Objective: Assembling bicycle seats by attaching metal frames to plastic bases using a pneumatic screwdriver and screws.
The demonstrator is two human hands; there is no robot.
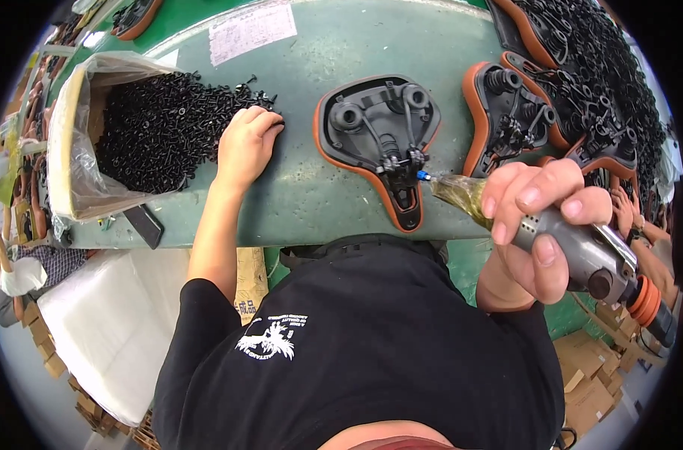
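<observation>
My left hand (250,146) rests at the near edge of a heap of black screws (157,124), its fingers pinched together. A small dark piece, apparently a screw, shows at the fingertips. In my right hand (544,217) is a grey power screwdriver (581,259) with an orange ring at its rear and its front end wrapped in yellowish tape. Its blue tip (424,175) points left, close beside the clamp of a bicycle saddle (379,135). That saddle lies upside down on the green table, its brown rim around a black underside with metal rails; neither hand visibly holds it.
The screws spill from a plastic-lined box (71,142) at left, with a dark phone-like slab (144,225) near it. More upturned saddles (499,112) and a large pile of black clamp parts (611,82) stand right. A paper sheet (253,31) lies at the far side. Other people's hands (624,214) show far right.
</observation>
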